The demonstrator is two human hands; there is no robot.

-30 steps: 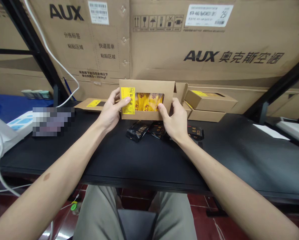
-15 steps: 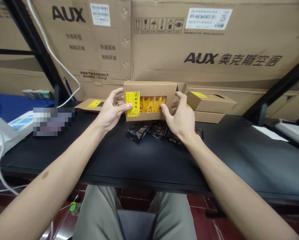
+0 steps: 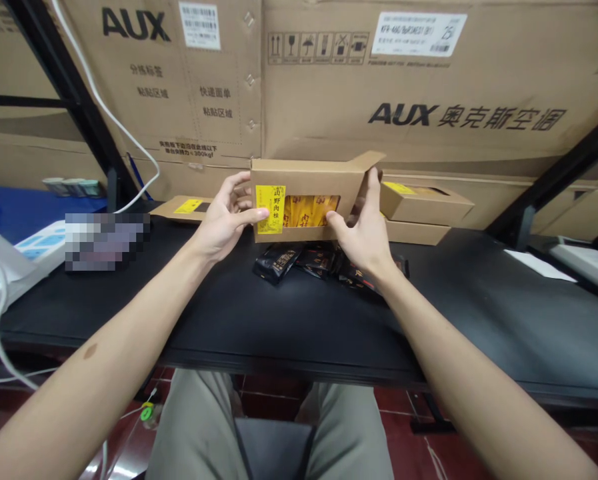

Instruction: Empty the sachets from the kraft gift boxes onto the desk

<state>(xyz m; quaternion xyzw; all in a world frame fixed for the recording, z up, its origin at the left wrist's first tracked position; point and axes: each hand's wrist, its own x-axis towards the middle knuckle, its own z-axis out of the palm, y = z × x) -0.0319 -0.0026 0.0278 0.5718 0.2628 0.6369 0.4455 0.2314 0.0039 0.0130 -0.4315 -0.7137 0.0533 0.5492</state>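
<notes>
At frame centre: one windowed carton [image 3: 313, 177], left hand [image 3: 226, 217] pinching left end, right hand [image 3: 365, 227] pinching right, index finger [image 3: 373, 185] at raised flap [image 3: 369, 159].

A brown cardboard box [image 3: 309, 177] is held up on its long side by both ends in the far middle of the scene, its broad face turned toward the near side. Its left part is covered by a yellow label [image 3: 271, 210] printed with dark vertical characters. Through a rectangular window [image 3: 313, 208], yellow packets [image 3: 303, 213] marked with red characters are seen, set side by side. At the right end, a flap [image 3: 369, 161] is left unfolded, tilted upward and outward.
</notes>
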